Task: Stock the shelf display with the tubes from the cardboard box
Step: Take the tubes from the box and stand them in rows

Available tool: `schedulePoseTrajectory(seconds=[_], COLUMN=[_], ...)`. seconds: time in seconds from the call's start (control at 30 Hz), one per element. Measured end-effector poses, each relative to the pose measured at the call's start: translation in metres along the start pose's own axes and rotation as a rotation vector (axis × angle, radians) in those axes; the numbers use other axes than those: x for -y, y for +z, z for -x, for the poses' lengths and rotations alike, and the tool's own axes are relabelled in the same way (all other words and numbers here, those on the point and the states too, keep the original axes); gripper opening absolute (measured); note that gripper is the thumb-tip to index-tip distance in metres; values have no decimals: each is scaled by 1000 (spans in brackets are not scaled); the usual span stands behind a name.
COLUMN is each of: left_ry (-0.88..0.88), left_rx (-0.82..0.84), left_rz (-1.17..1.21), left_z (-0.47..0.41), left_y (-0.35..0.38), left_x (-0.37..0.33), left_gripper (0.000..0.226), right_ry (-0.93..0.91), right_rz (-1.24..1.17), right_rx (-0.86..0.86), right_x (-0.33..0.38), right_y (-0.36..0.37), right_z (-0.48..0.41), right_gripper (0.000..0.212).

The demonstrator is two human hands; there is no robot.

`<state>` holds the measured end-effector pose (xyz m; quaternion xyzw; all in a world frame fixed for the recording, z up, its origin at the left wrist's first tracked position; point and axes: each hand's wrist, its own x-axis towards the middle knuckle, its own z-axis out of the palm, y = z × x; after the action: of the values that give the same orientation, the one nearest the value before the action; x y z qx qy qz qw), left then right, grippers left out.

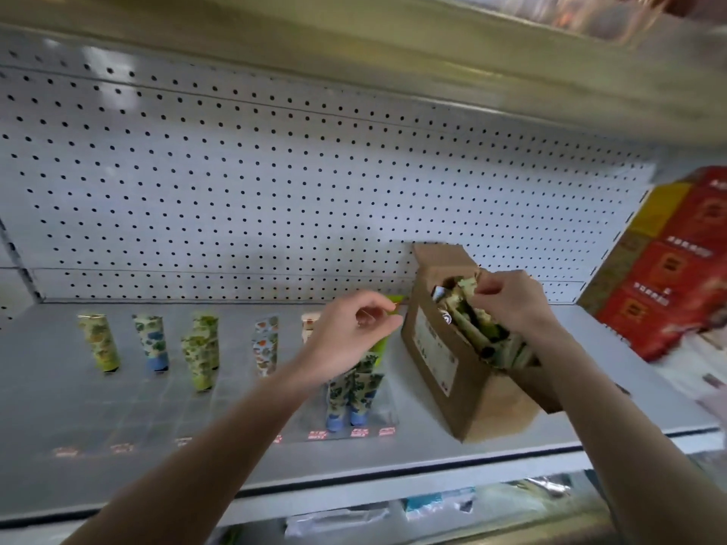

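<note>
Reaching into the cardboard box, the right hand had its fingers curled down, pinching the flat crimped end of one patterned tube at the top of the pile. The rest of the loose tubes lay jumbled inside the box, ends pointing every way, and the box itself stood open on the shelf. Just left of the box hovered the left hand, fingers bent inward, thumb and forefinger close together. A lime-green tube ran behind that hand, and whether the fingers actually gripped it could not be told. Further left of the box, the stocked tubes stood upright on their caps in spaced lanes, crimped ends up, with a pair nearest the box at the front. Behind the box rose the pegboard, and to the right of the box leaned a stack of red cartons.

These tubes looked light and soft-walled, so a hard squeeze at mid-body would likely dent them or strain the cap. The crimp seemed the stiffest place to lift by, as the right hand had it. For standing one up, a hold low on the body near the cap would probably steady it best, since a narrow cap makes a tippy base and the neighbours stood close.
</note>
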<state>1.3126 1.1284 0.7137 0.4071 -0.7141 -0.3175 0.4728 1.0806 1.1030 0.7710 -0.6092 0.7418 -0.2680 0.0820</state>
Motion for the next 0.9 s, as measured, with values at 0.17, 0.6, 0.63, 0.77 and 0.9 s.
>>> schedulePoseTrajectory(seconds=[0.17, 0.6, 0.63, 0.77, 0.9], left_ry=[-2, -37, -38, -29, -23], left_rx=[-25, -65, -70, -75, -75], left_rz=[-1, -55, -48, -32, 11], left_z=[-3, 2, 2, 2, 5], left_y=[9, -6, -6, -5, -3], left_x=[-1, 0, -1, -2, -7], left_gripper=[14, 7, 7, 9, 16], right_ry=[25, 56, 62, 44, -123], right_rz=[181, 30, -102, -664, -925], right_rx=[259, 323, 278, 103, 204], right_x=[-20, -20, -20, -4, 29], right_y=[9, 16, 11, -13, -24], right_z=[-22, -34, -35, -22, 8], right_gripper=[30, 35, 28, 14, 11])
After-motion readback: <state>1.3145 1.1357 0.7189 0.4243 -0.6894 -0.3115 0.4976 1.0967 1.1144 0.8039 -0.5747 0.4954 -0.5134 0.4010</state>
